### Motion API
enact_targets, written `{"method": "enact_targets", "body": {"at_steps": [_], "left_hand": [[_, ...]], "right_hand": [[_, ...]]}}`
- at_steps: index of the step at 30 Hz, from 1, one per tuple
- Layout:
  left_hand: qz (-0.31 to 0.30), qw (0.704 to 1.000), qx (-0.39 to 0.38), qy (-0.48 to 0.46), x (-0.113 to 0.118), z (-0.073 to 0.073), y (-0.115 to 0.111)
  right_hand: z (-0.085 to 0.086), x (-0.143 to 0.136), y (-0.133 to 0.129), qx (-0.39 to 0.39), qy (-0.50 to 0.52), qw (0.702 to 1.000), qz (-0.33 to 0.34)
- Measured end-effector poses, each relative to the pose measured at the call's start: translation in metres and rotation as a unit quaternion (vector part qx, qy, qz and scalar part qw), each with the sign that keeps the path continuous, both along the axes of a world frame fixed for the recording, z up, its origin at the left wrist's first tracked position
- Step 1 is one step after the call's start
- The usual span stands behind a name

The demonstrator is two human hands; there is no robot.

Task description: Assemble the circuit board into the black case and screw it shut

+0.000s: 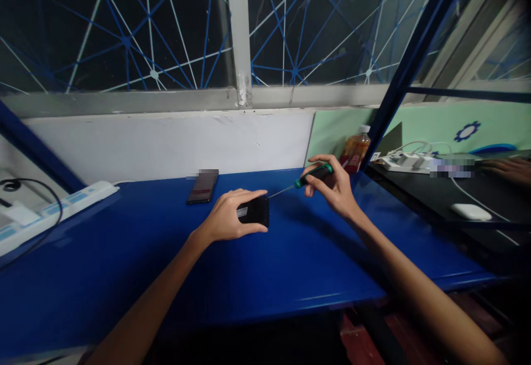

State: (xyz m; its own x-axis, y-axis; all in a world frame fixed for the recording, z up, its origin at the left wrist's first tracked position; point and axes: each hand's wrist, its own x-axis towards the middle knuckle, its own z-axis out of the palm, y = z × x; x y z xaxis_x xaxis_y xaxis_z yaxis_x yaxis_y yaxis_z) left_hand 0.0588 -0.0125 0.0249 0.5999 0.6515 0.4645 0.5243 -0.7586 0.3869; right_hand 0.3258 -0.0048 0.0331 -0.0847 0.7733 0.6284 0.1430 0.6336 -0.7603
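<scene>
My left hand grips a small black rectangular box-like device with a pale label, thumb and fingers along its two long sides, just over the blue table. In my right hand is a screwdriver with a black and green handle. Its thin metal shaft slants down to the left, and the tip is at the device's upper right corner. Whether the tip sits in a screw is too small to tell. A dark smartphone lies on the table beyond my left hand.
A white power strip with a black cable lies at the left. At the back right stands a drink bottle beside a blue metal post. On the neighbouring black table are a white case, cables, another power strip and another person's hand.
</scene>
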Motion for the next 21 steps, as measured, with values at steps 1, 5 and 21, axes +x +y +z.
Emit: {"method": "enact_targets", "body": {"at_steps": [1,5,21], "left_hand": [[0.000,1.000,0.001,0.001,0.0001,0.0001,-0.0001],[0.002,1.000,0.003,-0.003,0.0000,0.0002,0.0000],[0.002,1.000,-0.001,0.007,0.0008,-0.0020,0.0004]], "right_hand": [[0.0002,0.0000,0.0005,-0.003,0.007,1.000,0.018],[-0.0002,0.0003,0.0020,-0.002,0.012,1.000,-0.014],[0.0006,0.0044,0.0022,-0.011,-0.016,0.998,-0.054]]}}
